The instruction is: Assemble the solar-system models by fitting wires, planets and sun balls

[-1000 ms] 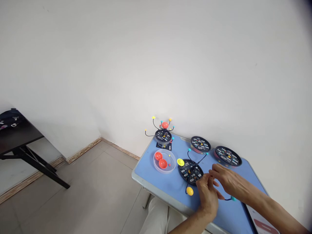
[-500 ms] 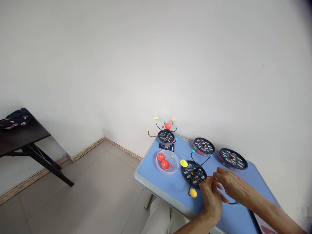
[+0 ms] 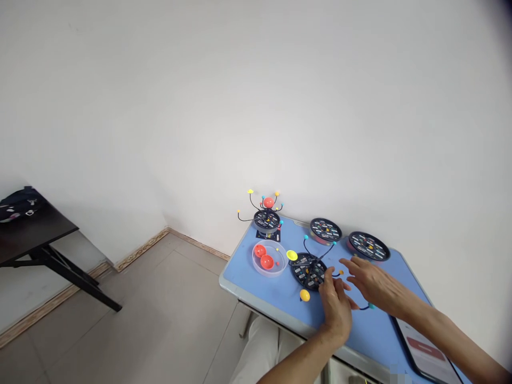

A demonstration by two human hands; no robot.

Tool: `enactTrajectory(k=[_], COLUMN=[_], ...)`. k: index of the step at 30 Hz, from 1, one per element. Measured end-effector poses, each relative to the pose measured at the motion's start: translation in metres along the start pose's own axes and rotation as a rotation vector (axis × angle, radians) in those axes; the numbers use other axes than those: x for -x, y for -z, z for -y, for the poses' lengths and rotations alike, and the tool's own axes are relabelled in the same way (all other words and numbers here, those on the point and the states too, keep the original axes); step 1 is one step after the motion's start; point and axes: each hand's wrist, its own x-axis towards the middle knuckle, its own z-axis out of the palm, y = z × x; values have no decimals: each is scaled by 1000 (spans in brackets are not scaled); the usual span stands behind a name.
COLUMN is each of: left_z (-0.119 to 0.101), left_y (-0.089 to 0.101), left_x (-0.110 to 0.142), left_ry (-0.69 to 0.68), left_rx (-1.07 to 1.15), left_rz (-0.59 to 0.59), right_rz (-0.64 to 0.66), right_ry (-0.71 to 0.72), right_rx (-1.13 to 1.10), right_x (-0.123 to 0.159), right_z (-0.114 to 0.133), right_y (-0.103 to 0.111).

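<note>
A solar system model (image 3: 308, 270) with a round black base and curved black arms stands on the blue table. Its arms carry a yellow ringed planet (image 3: 292, 255), a yellow-orange ball (image 3: 304, 295) and small turquoise balls. My left hand (image 3: 335, 306) is closed at the right side of this model; the exact grip is partly hidden by the fingers. My right hand (image 3: 372, 280) is just to the right, fingers stretched out and apart, holding nothing. Between the two hands a small orange ball (image 3: 341, 272) sits on the end of a black arm. A turquoise ball (image 3: 371, 306) shows below my right hand.
A clear round tray (image 3: 276, 273) holds two red half-shells and tiny balls. Behind it stands an assembled model (image 3: 267, 218). Two round black-lidded cases (image 3: 326, 230) line the wall side. A tablet (image 3: 426, 346) lies at the right. A black table (image 3: 40, 229) bears a dark bag.
My right hand has come away from the left hand and its fingers have opened. The small orange ball now shows on its arm between them. The view has shifted slightly.
</note>
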Motion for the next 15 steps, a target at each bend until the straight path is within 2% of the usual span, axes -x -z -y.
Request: enactTrajectory(k=[5,9,12,14,15], left_z=[1,-11,-22,-24,-24], left_y=[10,18,27,40,50], left_x=[5,10,31,54,65], left_ry=[-106,-195,-302,-377,-404], left_rx=[-129,-312,-477,-553,-568], left_rz=[4,23,81,130,191], right_rz=[-62,-99,-139,-187,-227], right_ry=[-44,-134,-190,-185,-188], right_rx=[-72,-123,-144,-158,-165], right_x=[17,33,49,64,73], right_z=[-16,-16,-13,-11,-10], right_y=[16,29,31,26,22])
